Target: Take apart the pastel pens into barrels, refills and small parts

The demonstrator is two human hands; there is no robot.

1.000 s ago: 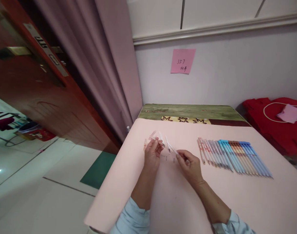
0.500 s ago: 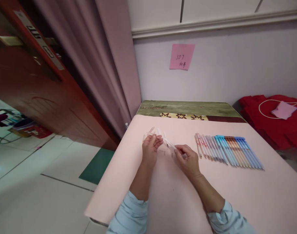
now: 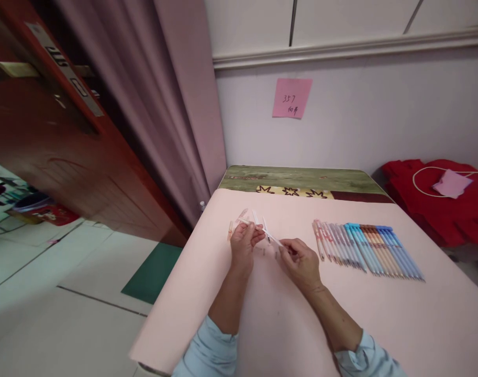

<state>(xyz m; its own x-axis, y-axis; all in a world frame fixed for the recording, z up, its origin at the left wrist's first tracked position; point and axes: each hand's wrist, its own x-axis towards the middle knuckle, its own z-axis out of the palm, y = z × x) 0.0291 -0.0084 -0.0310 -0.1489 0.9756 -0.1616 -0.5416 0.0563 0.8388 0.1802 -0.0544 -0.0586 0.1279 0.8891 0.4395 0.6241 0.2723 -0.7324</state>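
Note:
My right hand (image 3: 301, 264) pinches one end of a thin white pen refill (image 3: 273, 238) between thumb and fingers. The refill slants up to the left, and its far end meets the fingertips of my left hand (image 3: 243, 246). My left hand is closed on a slim, pale pen part (image 3: 242, 220) that pokes out past the thumb; its full shape is hidden. Just beyond the hands, more white refills (image 3: 255, 215) and clear pen parts (image 3: 230, 230) lie on the table. A few tiny parts (image 3: 264, 252) rest between my wrists, too small to make out.
To the right, a row of pens (image 3: 368, 248) in pink, grey, blue and brown lies side by side on the pink-covered table (image 3: 278, 335). A red bag (image 3: 443, 204) sits beyond the right edge. A wall (image 3: 341, 110) stands behind, a curtain (image 3: 171, 94) and door at left.
The refill in my right hand has come up to my left fingertips; a small gap showed there before. The whole view has shifted slightly, and the row of pens is unchanged.

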